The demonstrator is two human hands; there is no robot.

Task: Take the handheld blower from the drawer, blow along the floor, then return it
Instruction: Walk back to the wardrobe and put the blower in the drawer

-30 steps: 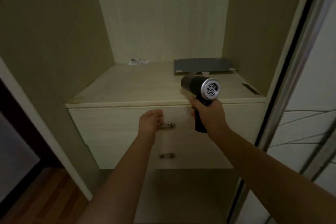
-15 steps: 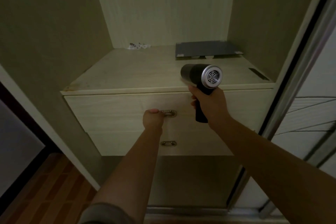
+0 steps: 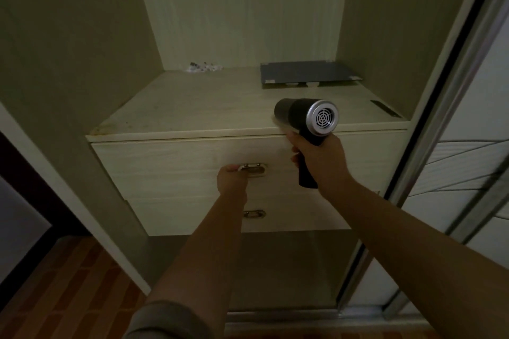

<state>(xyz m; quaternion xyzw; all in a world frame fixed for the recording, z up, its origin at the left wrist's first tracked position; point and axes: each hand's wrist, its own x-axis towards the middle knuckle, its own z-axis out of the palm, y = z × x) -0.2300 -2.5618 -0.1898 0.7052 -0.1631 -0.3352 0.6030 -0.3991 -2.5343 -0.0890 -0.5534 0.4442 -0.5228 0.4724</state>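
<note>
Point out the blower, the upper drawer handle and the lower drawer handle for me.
handheld blower [image 3: 294, 112], head view, on its dark barrel.
upper drawer handle [image 3: 255, 169], head view, on the metal pull beside the fingers.
lower drawer handle [image 3: 254, 213], head view, on the metal pull.

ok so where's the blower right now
In the head view the blower is right of centre, gripped in the right hand just in front of the closed top drawer, whose handle the left hand holds.

Dim, greenish light with soft shadows inside the wardrobe; wide-angle bending at the edges, slight blur
</note>
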